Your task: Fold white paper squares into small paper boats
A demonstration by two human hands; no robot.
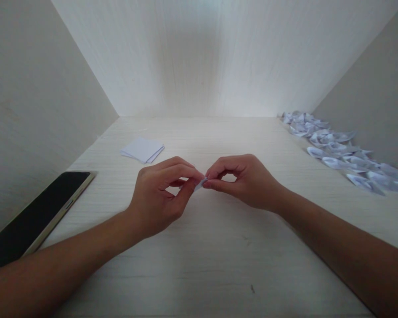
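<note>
Over the middle of the table, a small folded piece of white paper (200,184) is pinched between both hands. My left hand (164,194) grips it from the left with thumb and fingertips, which hide most of it. From the right, my right hand (243,179) pinches the paper's upper right end between thumb and index finger. The fingertips of the two hands nearly meet. Behind my left hand lies a small stack of white paper squares (142,149), slightly fanned out.
Along the right side spreads a long pile of folded white paper pieces (334,148). A dark-screened phone (36,216) rests at the left, close to my left forearm. Pale walls (199,57) enclose the white wood-grain table (219,265) at the back and both sides.
</note>
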